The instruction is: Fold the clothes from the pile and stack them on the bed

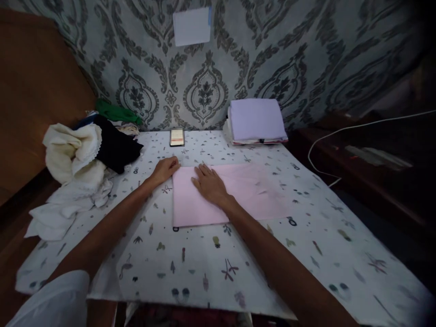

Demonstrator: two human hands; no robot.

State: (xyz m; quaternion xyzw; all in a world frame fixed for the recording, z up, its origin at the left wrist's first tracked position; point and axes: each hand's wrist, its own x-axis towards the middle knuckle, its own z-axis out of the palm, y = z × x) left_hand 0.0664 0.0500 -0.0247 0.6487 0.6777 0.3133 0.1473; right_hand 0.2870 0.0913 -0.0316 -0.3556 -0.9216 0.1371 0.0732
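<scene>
A pink cloth [252, 195], folded into a long rectangle, lies across the middle of the table. Its left part looks thicker and more opaque than the thin right part. At the cloth's far left corner, my left hand [165, 170] has its fingers curled together, pinching the edge. My right hand [210, 184] lies flat on the left half of the cloth, fingers stretched out toward the far edge, holding nothing.
A white patterned cover [190, 272] spreads over the table. Rumpled clothes [75, 168] are heaped at the left. A phone [177, 137] lies near the wall, and a folded lilac stack [257, 120] sits at the back right. A white cable [320, 136] hangs beyond the right edge.
</scene>
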